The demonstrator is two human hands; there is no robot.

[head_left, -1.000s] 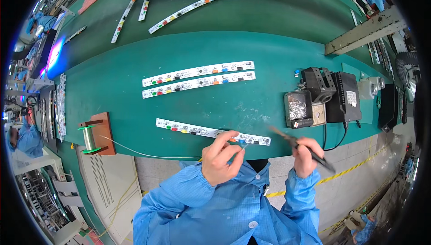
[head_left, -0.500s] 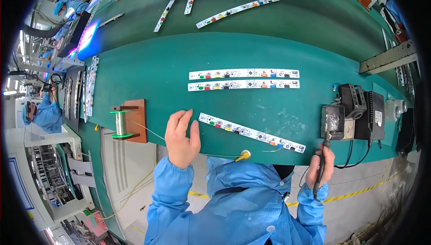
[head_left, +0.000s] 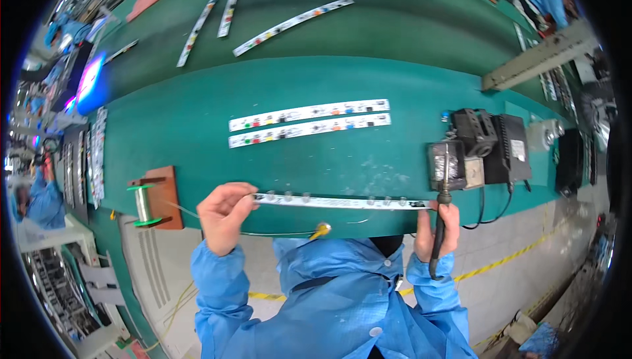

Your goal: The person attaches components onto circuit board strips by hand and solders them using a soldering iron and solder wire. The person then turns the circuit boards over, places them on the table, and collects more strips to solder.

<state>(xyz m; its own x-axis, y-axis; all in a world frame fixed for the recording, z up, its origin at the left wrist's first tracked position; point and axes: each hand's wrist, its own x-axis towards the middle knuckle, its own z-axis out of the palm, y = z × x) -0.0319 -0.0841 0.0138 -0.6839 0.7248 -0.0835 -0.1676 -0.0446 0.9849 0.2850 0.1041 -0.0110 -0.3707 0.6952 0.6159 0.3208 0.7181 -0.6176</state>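
Note:
A narrow white circuit board strip [head_left: 342,202] is held near the front edge of the green bench, turned so its components stick up along the far side. My left hand [head_left: 225,215] pinches its left end between thumb and fingers. In my right hand [head_left: 446,230] is a soldering iron [head_left: 438,244], its tip pointing away from me over a small metal box [head_left: 437,165]. The fingers of that hand also meet the strip's right end. Beyond lie two similar strips, a far one [head_left: 306,115] and a near one [head_left: 306,132], side by side.
A solder spool [head_left: 143,205] hangs on a brown stand [head_left: 168,194], its wire running to a yellow-tipped holder [head_left: 320,230] at the bench edge. Right stand a black iron holder [head_left: 475,134] and black box [head_left: 512,145]. A metal post [head_left: 543,59] crosses the far right.
The near strip was lying on the bench; now it is lifted and tipped between both hands. My left hand has closed on its end. The whole view has shifted and turned slightly.

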